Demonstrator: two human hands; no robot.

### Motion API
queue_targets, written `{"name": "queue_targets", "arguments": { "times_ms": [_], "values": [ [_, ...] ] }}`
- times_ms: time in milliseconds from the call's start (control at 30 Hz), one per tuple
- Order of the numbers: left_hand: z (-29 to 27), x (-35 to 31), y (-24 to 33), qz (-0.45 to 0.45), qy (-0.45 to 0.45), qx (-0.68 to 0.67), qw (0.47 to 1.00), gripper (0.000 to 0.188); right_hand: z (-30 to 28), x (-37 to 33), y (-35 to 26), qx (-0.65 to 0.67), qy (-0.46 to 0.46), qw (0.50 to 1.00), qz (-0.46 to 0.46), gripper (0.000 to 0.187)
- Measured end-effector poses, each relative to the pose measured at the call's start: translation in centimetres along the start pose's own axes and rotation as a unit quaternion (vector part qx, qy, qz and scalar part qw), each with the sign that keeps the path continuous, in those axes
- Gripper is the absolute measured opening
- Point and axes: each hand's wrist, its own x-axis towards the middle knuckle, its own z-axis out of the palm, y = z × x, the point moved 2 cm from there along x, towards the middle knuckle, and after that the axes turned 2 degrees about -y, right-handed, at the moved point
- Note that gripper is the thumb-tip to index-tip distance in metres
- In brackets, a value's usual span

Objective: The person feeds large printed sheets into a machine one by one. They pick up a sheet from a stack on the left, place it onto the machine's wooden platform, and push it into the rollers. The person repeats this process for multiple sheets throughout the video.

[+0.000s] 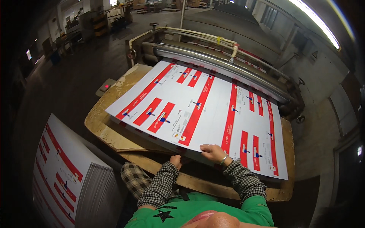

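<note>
Your green top (186,207) with its dark star fills the space below your checked sleeves (159,185), and beyond them your right hand (213,152) is nearly closed, fingers bent over the near edge of the printed sheet (217,114), seemingly pinching it. Your left hand (175,161) is curled low beside that edge, mostly turned away, so I cannot tell whether it grips anything. The sheet lies across the wooden table (97,119), its far edge reaching the metal roller (224,67); if your hands pull unevenly, it could skew there and crease. Another layer shows beneath the near edge, and friction between the two could drag both crooked. Pinching too hard at one spot may kink the paper. I can't tell whether the roller turns; if it does, leaning far forward could bring your bracelet (223,160) or a loose cuff into it. At your left, the stack of sheets (99,182) stands near your knee (134,178), so a careless sideways step might knock it out of line.
</note>
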Motion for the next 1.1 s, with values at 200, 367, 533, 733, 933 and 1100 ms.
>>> {"name": "queue_targets", "arguments": {
  "times_ms": [200,367,533,733,933,1100],
  "values": [
    [1.9,-1.1,1.4,0.078,-0.099,-0.115,0.985,0.027,3.4,1.4,5.0,-0.015,-0.019,1.0,-0.009,0.029],
    [1.2,-0.2,0.4,0.062,-0.065,-0.066,0.994,0.032,-0.1,6.7,7.3,-0.119,0.133,0.975,0.135,0.032],
    [1.7,-1.0,0.8,0.069,-0.083,-0.097,0.989,0.032,5.6,5.1,4.4,-0.211,0.018,0.977,0.024,0.06],
    [0.6,-1.5,1.6,0.025,-0.138,-0.055,0.989,0.016,3.4,2.7,2.5,-0.164,-0.111,0.98,-0.014,0.043],
    [0.9,-0.6,0.4,0.063,-0.06,-0.144,0.986,0.031,-1.2,2.5,-1.3,-0.09,0.044,0.994,-0.043,0.017],
    [3.4,-1.3,1.0,0.053,0.039,-0.12,0.991,0.027,1.5,0.4,0.2,-0.053,0.031,0.997,-0.037,0.015]
  ]
}}
